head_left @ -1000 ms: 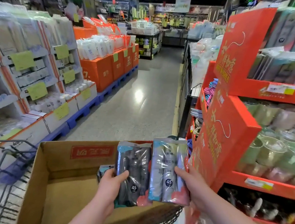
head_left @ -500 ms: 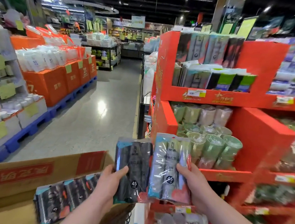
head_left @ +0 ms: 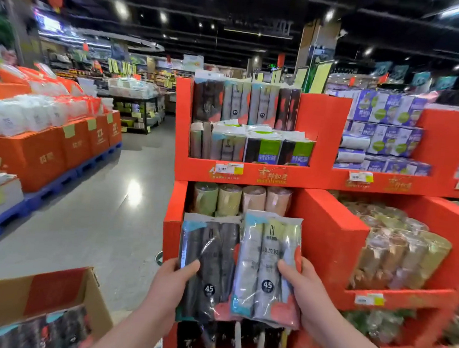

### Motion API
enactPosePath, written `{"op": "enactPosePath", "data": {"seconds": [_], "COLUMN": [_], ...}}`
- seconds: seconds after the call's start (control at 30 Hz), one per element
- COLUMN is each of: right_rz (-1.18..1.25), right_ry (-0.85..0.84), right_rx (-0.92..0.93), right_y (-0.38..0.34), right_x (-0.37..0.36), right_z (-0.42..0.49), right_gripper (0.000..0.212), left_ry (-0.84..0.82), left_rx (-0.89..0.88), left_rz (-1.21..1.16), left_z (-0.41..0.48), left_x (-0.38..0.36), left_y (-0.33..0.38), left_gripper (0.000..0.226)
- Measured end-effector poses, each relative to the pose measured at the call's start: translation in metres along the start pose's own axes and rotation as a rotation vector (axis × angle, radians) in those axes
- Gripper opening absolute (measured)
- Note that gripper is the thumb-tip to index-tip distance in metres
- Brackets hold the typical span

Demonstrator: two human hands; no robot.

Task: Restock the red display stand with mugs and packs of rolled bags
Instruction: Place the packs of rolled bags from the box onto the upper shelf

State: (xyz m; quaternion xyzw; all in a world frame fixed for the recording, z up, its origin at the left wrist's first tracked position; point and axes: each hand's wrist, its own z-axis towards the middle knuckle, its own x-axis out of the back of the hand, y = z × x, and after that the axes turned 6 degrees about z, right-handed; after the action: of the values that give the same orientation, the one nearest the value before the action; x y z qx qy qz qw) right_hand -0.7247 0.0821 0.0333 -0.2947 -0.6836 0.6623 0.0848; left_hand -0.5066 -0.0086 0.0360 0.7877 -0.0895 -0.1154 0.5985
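Observation:
My left hand (head_left: 170,285) grips a black pack of rolled bags (head_left: 209,266) by its lower left edge. Beside it, my right hand (head_left: 303,288) grips a grey pack of rolled bags (head_left: 266,268) by its right edge. Both packs are upright and held in front of the red display stand (head_left: 322,143). The stand's top shelf holds similar packs of rolled bags (head_left: 243,103). Wrapped mugs (head_left: 237,199) in green and pink fill the shelf below, partly hidden by the two packs.
A cardboard box (head_left: 54,286) at bottom left holds more bag packs (head_left: 40,329). The aisle floor (head_left: 99,218) runs left of the stand, bordered by orange boxes on blue pallets (head_left: 47,155). More wrapped mugs (head_left: 402,250) and purple boxes (head_left: 384,132) fill the stand's right section.
The view has swung right and up from the cardboard box to face the red stand. Both hands have carried the two packs away from the box, in front of the mug shelf.

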Motion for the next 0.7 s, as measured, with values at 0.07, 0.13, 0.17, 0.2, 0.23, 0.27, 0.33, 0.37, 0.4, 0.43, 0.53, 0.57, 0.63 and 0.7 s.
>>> {"op": "enactPosePath", "data": {"seconds": [0.07,0.13,0.17,0.2,0.23,0.27,0.33,0.37,0.4,0.43,0.53,0.57,0.63,0.7], "right_rz": [0.000,-0.021,-0.011,-0.002,-0.001,-0.005,0.014,0.026,0.030,0.035,0.018,0.028,0.035,0.036], "right_ry": [-0.010,-0.012,-0.023,-0.035,-0.048,-0.059,-0.084,-0.095,-0.097,-0.102,-0.068,-0.049,-0.035,-0.015], "right_rx": [0.028,0.052,0.061,0.077,0.090,0.094,0.092,0.101,0.110,0.122,0.163,0.173,0.191,0.214], "right_y": [-0.012,-0.025,-0.029,-0.034,-0.038,-0.040,-0.044,-0.046,-0.050,-0.054,-0.066,-0.070,-0.078,-0.089], "right_x": [0.017,0.029,0.034,0.037,0.039,0.041,0.040,0.039,0.038,0.035,0.037,0.039,0.037,0.033], "right_z": [0.005,0.011,0.015,0.019,0.022,0.028,0.040,0.046,0.051,0.056,0.073,0.080,0.095,0.108], "right_gripper": [0.049,0.064,0.069,0.067,0.060,0.053,0.038,0.034,0.033,0.032,0.033,0.034,0.039,0.043], "left_ry": [-0.009,-0.003,0.004,0.012,0.021,0.031,0.057,0.061,0.064,0.061,0.031,0.017,-0.025,-0.068], "left_rx": [-0.014,-0.034,-0.047,-0.058,-0.069,-0.081,-0.115,-0.134,-0.148,-0.162,-0.182,-0.184,-0.197,-0.209], "left_rz": [-0.002,-0.014,-0.017,-0.013,-0.010,-0.006,0.010,0.016,0.019,0.018,0.009,0.016,0.007,-0.005], "left_z": [0.003,0.006,0.008,0.009,0.009,0.010,0.015,0.020,0.026,0.033,0.055,0.065,0.083,0.104], "left_x": [-0.020,-0.036,-0.042,-0.047,-0.051,-0.054,-0.057,-0.058,-0.059,-0.061,-0.078,-0.084,-0.094,-0.102], "left_y": [0.003,0.008,0.010,0.012,0.015,0.020,0.031,0.038,0.044,0.051,0.068,0.072,0.083,0.097], "left_gripper": [0.022,0.022,0.022,0.023,0.023,0.021,0.019,0.018,0.018,0.017,0.018,0.021,0.021,0.019]}}
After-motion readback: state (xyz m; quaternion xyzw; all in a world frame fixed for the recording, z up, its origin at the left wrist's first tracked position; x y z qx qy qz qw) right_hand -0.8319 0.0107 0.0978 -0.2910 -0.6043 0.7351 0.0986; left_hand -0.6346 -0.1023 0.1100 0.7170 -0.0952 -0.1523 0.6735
